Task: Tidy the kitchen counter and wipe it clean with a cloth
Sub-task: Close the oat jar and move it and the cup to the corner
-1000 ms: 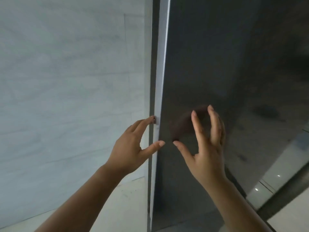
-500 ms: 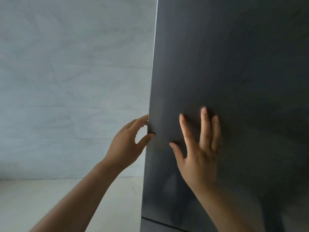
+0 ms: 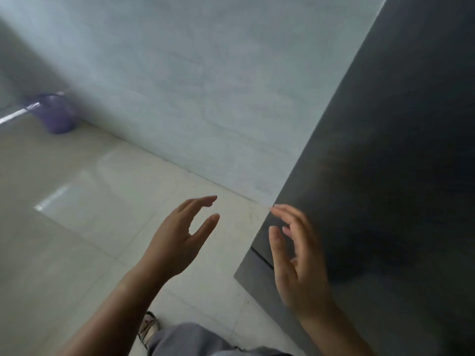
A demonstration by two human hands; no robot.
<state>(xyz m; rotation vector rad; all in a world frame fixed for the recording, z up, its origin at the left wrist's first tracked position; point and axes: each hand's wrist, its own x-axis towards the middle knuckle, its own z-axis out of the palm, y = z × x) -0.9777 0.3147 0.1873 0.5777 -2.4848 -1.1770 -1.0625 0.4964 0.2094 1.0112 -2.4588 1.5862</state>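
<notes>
**A:** First entry, nearest the camera?
**B:** Grey trouser leg (image 3: 185,339) at the bottom edge. A sandalled foot (image 3: 149,326) is just beside it on the floor. Both are blurred.

**A:** Second entry?
**B:** Left hand (image 3: 177,242), with the forearm rising from the lower left. The fingers are straight and loosely spread, the thumb stands apart, and it holds nothing. It hangs over the floor tiles, apart from the door.

**A:** Third?
**B:** Right hand (image 3: 300,268), with the forearm coming in from the lower right. The fingers are relaxed and slightly bent, and it holds nothing. It is smeared by motion. It sits in front of the door's lower left corner, with one fingertip at the door's left edge. Whether it touches the surface, I cannot tell.

**A:** And the door?
**B:** Dark cabinet door (image 3: 385,176), matt grey-black, filling the right side and slanting across the frame. A thin seam under its corner parts it from a lower dark panel (image 3: 259,281), which reaches the floor.

**A:** Behind that?
**B:** Floor (image 3: 77,240) of pale beige tiles with glossy patches of reflected light. Wall (image 3: 205,86), pale grey and faintly veined, meeting the floor along a diagonal line.

**A:** Farthest entry?
**B:** Purple bucket (image 3: 60,115) at the upper left, standing on the floor against the wall, blurred
</notes>
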